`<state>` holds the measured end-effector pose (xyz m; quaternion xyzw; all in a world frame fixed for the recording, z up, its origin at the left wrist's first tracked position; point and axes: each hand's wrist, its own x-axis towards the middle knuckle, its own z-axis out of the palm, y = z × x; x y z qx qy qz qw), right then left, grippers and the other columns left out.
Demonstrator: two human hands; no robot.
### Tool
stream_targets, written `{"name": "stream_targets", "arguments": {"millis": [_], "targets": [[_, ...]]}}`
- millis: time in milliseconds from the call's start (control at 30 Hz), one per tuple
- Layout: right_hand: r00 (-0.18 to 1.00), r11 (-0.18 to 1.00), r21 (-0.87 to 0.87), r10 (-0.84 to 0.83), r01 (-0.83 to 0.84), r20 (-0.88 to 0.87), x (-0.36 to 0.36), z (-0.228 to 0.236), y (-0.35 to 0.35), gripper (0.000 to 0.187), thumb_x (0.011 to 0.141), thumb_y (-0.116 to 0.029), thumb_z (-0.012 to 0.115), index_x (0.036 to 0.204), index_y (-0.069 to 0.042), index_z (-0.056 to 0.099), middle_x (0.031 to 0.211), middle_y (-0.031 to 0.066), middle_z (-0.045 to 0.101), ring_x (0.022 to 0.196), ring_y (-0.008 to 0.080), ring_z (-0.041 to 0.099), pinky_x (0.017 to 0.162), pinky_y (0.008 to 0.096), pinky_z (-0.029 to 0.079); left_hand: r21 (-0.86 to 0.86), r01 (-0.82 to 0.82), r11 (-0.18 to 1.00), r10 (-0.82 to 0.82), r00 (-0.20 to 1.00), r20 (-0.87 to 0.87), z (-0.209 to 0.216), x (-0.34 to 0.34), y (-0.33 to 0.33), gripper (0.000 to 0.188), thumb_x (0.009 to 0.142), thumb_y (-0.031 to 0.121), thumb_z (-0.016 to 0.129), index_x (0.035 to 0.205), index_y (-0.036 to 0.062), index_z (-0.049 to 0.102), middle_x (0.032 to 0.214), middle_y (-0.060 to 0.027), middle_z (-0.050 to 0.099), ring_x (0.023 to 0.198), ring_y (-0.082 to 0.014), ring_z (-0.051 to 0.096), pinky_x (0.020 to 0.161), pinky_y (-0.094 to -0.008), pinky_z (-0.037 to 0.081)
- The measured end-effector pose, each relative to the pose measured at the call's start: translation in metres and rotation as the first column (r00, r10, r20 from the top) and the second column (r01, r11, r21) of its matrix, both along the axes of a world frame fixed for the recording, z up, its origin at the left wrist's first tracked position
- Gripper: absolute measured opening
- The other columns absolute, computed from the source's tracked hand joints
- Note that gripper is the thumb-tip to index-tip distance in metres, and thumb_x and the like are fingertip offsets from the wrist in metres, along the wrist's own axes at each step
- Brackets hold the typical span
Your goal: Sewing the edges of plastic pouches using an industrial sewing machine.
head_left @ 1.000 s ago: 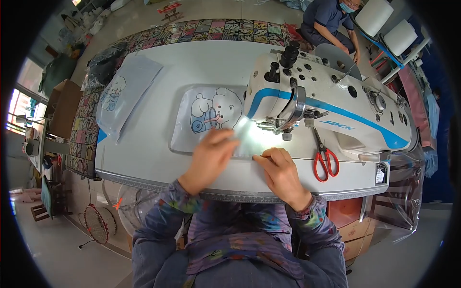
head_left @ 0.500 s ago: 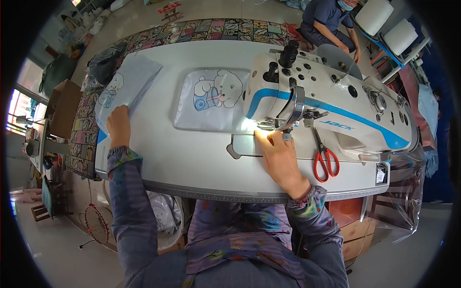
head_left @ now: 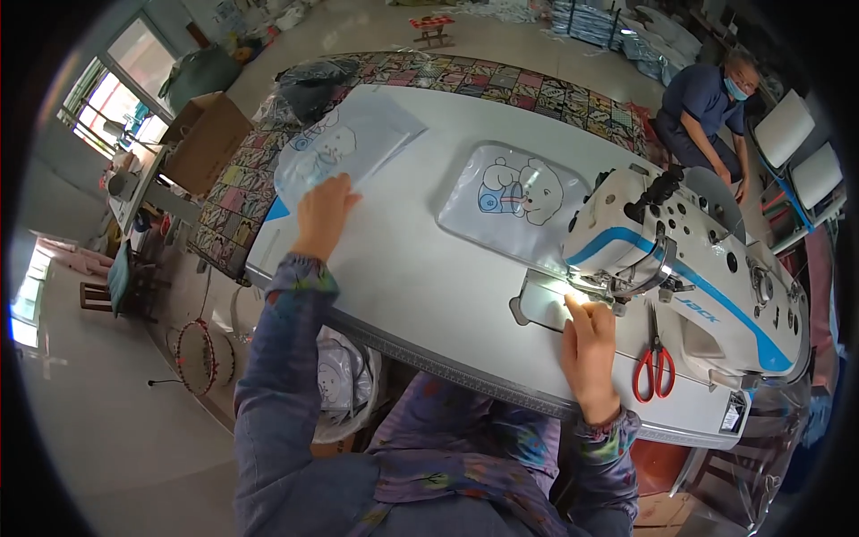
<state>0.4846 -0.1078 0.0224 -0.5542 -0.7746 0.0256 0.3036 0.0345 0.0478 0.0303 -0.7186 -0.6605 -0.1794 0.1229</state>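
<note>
My left hand (head_left: 324,217) rests on a stack of thin white printed fabric pieces (head_left: 376,134) at the table's left. Its fingers are bent over the near edge of a top piece, whose bear drawing looks blurred. My right hand (head_left: 591,353) is at the sewing machine (head_left: 689,268), its fingertips close together beside the lit presser foot. Whatever they grip there is too small to make out. A rounded white panel (head_left: 465,201) with a bear print and grey edging lies flat behind the needle area, partly covered by the machine head. Red-handled scissors (head_left: 655,371) lie right of my right hand.
The white sewing table (head_left: 385,277) has a dark ruled front edge. Patchwork cloth (head_left: 555,94) spreads beyond it. A seated person (head_left: 707,116) in a mask is at the far right, near thread cones (head_left: 784,127). A bag of printed pieces (head_left: 344,380) hangs below the table.
The view has swung left, so the table appears farther right and tilted. My left hand has moved farther over the stack, shifting a top piece. My right hand stays by the presser foot.
</note>
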Motion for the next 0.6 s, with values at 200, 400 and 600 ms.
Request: {"name": "stream_targets", "arguments": {"millis": [200,400,600], "targets": [[0.868,0.934,-0.288,0.042,-0.209,-0.494,-0.052,0.029,-0.019,0.041,0.095,0.002,0.067,0.136,-0.001,0.068,0.106,0.0179,0.064,0.086,0.0336,0.064,0.073,0.0407,0.052,-0.302,0.669,0.679,-0.413,0.688,0.597,0.01,0.15,-0.122,0.041,0.098,0.015,0.065,0.139,0.0096,0.064,0.113,-0.0203,0.074,0.103,-0.0429,0.071,0.087,-0.0488,0.056],[0.962,0.981,-0.192,-0.071,0.02,-0.262,-0.042,-0.006,-0.004,0.038,0.101,-0.003,0.063,0.138,0.0,0.064,0.094,0.0169,0.068,0.073,0.0263,0.07,0.068,0.0376,0.055,-0.338,0.782,0.523,-0.47,0.596,0.651,0.007,0.206,-0.134,0.024,0.1,0.016,0.065,0.122,0.0051,0.066,0.098,-0.0184,0.066,0.087,-0.0385,0.066,0.077,-0.0483,0.052],[0.79,0.871,-0.49,-0.272,-0.041,-0.549,-0.036,0.003,-0.003,0.041,0.102,0.001,0.059,0.142,0.005,0.058,0.085,0.0138,0.071,0.057,0.0193,0.068,0.056,0.033,0.054,-0.07,0.687,0.724,-0.566,0.648,0.51,-0.022,0.254,-0.112,0.037,0.098,0.005,0.06,0.135,0.0062,0.062,0.136,-0.0136,0.059,0.132,-0.0357,0.054,0.111,-0.0516,0.041]]}}
